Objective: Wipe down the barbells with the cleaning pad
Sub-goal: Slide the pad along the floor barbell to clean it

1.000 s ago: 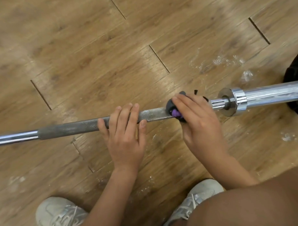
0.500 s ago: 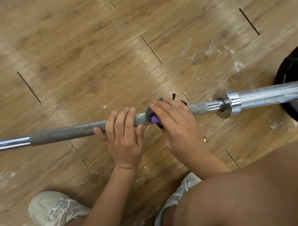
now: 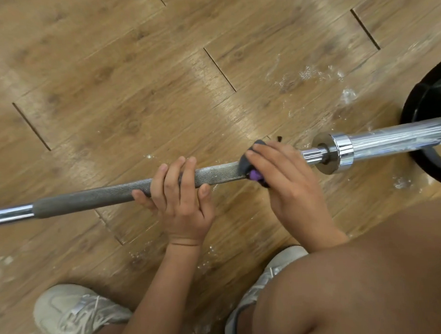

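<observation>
A steel barbell (image 3: 103, 194) lies across the wooden floor, with a grey knurled grip and a chrome collar and sleeve (image 3: 378, 142) at the right. My left hand (image 3: 180, 193) wraps over the knurled part, fingers on top and thumb underneath. My right hand (image 3: 284, 177) grips a dark cleaning pad (image 3: 247, 163) with a purple part, folded round the bar just left of the collar. Most of the pad is hidden under my fingers.
A black weight plate (image 3: 422, 109) stands at the right edge behind the sleeve. White flecks and wet smears mark the floor (image 3: 136, 82) near the collar. My two pale trainers (image 3: 74, 314) and my bare knee (image 3: 368, 274) fill the bottom.
My right hand slid the pad left along the knurling toward my left hand, then back right toward the collar. My left hand kept its hold on the bar.
</observation>
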Available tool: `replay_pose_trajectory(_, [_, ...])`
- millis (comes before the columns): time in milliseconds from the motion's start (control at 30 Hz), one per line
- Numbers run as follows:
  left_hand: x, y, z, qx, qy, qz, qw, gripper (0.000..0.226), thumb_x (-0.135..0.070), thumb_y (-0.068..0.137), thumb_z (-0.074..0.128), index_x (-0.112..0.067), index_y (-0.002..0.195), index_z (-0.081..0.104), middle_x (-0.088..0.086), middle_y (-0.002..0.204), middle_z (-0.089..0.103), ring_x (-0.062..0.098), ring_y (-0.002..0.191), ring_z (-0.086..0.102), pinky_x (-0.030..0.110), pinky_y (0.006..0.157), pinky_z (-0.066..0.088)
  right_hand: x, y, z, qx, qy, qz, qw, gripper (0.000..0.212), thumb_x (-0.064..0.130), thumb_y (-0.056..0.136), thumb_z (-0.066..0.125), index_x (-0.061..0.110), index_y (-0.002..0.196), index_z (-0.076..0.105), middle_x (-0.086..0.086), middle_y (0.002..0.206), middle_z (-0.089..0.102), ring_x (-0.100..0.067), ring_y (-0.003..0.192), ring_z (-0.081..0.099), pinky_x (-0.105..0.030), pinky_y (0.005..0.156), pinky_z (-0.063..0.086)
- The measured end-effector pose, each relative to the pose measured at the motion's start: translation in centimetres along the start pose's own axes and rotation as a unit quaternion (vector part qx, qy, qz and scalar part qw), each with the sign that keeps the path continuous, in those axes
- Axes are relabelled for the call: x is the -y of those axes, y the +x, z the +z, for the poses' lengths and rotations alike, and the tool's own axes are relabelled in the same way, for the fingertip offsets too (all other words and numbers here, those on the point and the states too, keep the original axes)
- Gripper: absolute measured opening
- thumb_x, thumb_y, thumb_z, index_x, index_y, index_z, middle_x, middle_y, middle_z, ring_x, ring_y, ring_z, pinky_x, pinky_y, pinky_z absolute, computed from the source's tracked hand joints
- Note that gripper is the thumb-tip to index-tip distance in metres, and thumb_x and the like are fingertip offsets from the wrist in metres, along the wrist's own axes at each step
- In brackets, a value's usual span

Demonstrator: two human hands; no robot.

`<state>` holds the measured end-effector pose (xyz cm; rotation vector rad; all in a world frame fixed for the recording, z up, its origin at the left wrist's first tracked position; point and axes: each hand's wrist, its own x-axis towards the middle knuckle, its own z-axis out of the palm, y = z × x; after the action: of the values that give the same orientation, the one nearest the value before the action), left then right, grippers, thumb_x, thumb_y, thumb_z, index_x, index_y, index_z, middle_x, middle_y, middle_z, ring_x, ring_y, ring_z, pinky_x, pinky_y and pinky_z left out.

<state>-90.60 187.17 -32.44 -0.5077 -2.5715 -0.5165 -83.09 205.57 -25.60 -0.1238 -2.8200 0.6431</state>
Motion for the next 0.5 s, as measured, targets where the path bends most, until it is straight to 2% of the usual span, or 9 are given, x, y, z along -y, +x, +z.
replay_pose_trajectory(100, [0.0, 0.9, 0.4, -0.003, 0.001, -0.005, 1.000, 0.045, -0.038, 0.105, 0.033, -0.018, 0.133, 0.063, -0.002, 0.132, 0.060, 0.023, 0.132, 0.046, 0.046, 0.124, -0.006, 1.4, 1.2, 1.1, -0.027, 0.014, 0.044, 0.999, 0.038, -0.004, 0.096, 0.062, 0.003, 0.133, 0.064, -0.010, 0.136, 0.063, -0.034, 0.129, 0.054, -0.055, 0.108, 0.040])
replay_pose_trajectory(233, [0.3, 2.1, 0.9, 0.000, -0.001, -0.003, 1.000, 0.045, -0.037, 0.106, 0.034, -0.018, 0.134, 0.062, -0.001, 0.130, 0.062, 0.024, 0.131, 0.048, 0.046, 0.124, -0.006, 2.0, 3.5, 1.8, 0.017, 0.036, -0.031, 0.999, 0.034, 0.004, 0.101, 0.056, 0.005, 0.135, 0.063, -0.008, 0.136, 0.063, -0.032, 0.129, 0.055, -0.050, 0.108, 0.041])
replay_pose_trajectory(300, [0.3, 2.7, 1.1, 0.006, -0.010, -0.006, 1.000, 0.044, -0.036, 0.106, 0.035, -0.018, 0.133, 0.064, 0.001, 0.126, 0.065, 0.024, 0.130, 0.048, 0.046, 0.124, -0.005, 0.6, 4.0, 1.1, 0.014, 0.037, -0.025, 0.999, 0.034, 0.006, 0.102, 0.054, 0.003, 0.134, 0.062, -0.009, 0.134, 0.063, -0.031, 0.126, 0.056, -0.048, 0.108, 0.042])
replay_pose_trajectory(434, [0.0, 4.4, 1.6, 0.005, -0.020, -0.014, 1.000, 0.043, -0.034, 0.104, 0.037, -0.016, 0.129, 0.067, 0.002, 0.120, 0.067, 0.025, 0.126, 0.051, 0.047, 0.124, -0.003, -0.7, 5.1, 1.0, -0.032, 0.039, 0.037, 0.998, 0.037, -0.005, 0.093, 0.063, -0.001, 0.130, 0.062, -0.010, 0.128, 0.065, -0.032, 0.120, 0.058, -0.049, 0.103, 0.043])
replay_pose_trajectory(500, [0.1, 5.1, 1.8, 0.006, -0.021, -0.018, 1.000, 0.043, -0.033, 0.104, 0.038, -0.016, 0.128, 0.068, 0.002, 0.119, 0.067, 0.025, 0.126, 0.052, 0.047, 0.124, -0.003, 0.0, 6.3, 2.0, -0.034, 0.037, 0.032, 0.998, 0.044, -0.008, 0.086, 0.068, -0.001, 0.129, 0.063, -0.011, 0.127, 0.066, -0.032, 0.118, 0.059, -0.048, 0.103, 0.044])
